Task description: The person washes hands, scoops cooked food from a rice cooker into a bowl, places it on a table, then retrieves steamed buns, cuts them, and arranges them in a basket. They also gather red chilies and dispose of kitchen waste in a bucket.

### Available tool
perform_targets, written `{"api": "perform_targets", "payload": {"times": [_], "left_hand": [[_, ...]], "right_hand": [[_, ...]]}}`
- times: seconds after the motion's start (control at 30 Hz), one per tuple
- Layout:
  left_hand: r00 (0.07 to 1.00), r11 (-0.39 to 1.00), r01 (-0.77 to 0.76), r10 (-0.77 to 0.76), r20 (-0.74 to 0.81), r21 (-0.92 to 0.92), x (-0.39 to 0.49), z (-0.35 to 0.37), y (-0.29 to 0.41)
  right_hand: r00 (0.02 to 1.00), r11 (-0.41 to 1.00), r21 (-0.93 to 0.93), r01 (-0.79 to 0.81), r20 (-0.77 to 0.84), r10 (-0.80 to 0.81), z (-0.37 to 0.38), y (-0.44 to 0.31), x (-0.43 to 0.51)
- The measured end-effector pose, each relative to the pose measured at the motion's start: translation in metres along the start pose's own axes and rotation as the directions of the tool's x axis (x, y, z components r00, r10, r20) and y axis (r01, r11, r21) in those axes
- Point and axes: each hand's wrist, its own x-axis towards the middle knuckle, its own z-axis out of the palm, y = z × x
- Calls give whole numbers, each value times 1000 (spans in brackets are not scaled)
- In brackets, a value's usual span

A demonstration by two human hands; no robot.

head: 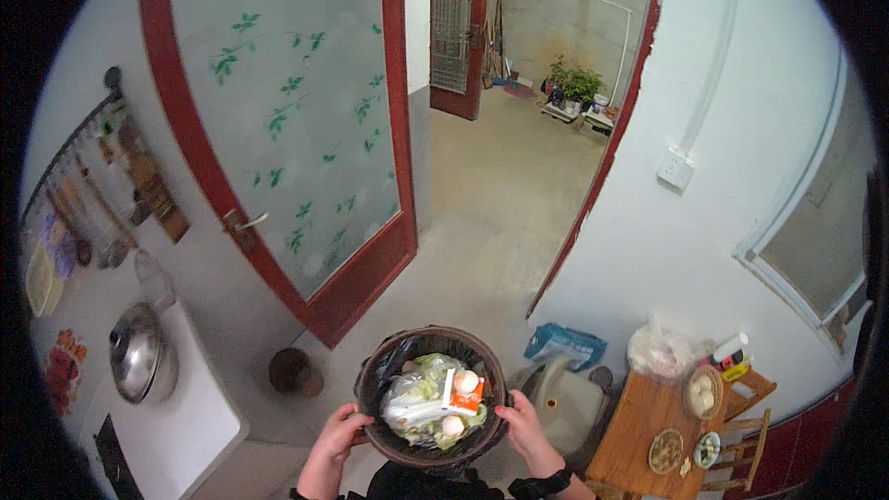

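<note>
Between my two hands is a round brown trash bin (366, 423) lined with a black plastic bag (403, 353). My left hand (343, 428) grips its rim on the left, thumb over the edge. On the opposite side my right hand (522, 423) holds the rim the same way. Inside the bin lie clear plastic wrapping (406, 410), pale green vegetable scraps (432, 386), an orange and white packet (464, 399) and two pieces that look like eggshell (453, 426). The bin's underside is hidden.
A red-framed glass door (363, 292) stands ajar ahead, beside a doorway onto a concrete floor (510, 173). At left, a white counter (187, 423) bears a lidded steel pot (135, 354). At right are a pale basin (566, 406), a wooden table (625, 434) with dishes, and a chair (746, 455).
</note>
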Motion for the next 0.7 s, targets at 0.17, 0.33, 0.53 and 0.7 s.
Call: {"api": "perform_targets", "payload": {"times": [0.17,0.33,0.53,0.7], "left_hand": [[991,985,-9,-15,132,175,148,31,100],[949,924,-12,-110,295,383,265,132,216],[889,839,-16,-237,391,545,367,296,302],[853,874,-35,-227,470,485,449,415,346]], "right_hand": [[996,995,69,70,-59,-66,12,-18,148],[914,987,99,126,-398,-76,2,-84,253],[856,925,250,288,-501,-131,-59,-181,341],[793,875,217,433,-553,-256,-99,-273,438]]}}
